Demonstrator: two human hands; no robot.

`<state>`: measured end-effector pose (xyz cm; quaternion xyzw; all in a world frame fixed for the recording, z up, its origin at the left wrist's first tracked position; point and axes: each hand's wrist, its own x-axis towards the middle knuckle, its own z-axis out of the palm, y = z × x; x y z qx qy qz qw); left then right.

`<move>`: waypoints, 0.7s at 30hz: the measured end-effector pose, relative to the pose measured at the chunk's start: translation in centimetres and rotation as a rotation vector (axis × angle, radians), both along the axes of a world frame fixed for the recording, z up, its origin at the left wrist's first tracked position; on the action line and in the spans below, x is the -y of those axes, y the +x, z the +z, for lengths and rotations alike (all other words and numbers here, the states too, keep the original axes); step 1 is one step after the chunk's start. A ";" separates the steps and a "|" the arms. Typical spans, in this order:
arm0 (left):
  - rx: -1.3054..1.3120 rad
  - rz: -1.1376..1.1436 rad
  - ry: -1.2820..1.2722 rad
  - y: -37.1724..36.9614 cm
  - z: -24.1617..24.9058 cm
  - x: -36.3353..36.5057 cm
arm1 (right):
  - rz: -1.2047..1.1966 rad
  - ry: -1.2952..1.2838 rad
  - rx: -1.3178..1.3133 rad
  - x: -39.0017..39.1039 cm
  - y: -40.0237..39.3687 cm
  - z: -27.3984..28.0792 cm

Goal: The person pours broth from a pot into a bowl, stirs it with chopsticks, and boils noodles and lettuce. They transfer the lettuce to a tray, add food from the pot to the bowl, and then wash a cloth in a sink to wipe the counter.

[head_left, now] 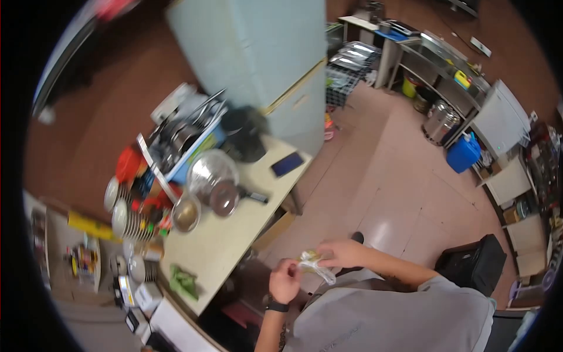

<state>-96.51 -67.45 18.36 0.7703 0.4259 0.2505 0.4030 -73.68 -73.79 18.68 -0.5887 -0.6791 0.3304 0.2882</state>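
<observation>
A small clear plastic bag (319, 271) with something yellowish in it hangs between my two hands, in front of the grey shirt. My left hand (285, 280), with a dark band at its wrist, pinches the bag's left side with closed fingers. On the other side my right hand (340, 253) holds the bag's upper right part, its fingers bent over it. What is inside the bag is too small to make out. Both hands are beyond the right edge of the cream table (237, 234), above the floor.
On the table are a phone (287, 165), a green cloth (184, 282), a metal lid (212, 175), bowls, and a blue basket (196, 149) of utensils. A fridge (275, 58) stands behind. Right: a black case (472, 264), a blue jug (464, 154) and metal shelving.
</observation>
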 end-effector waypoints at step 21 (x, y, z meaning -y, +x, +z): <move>0.753 -0.211 -1.090 70.9 -6.3 -23.2 | -0.857 0.136 -0.511 -9.3 58.0 -3.1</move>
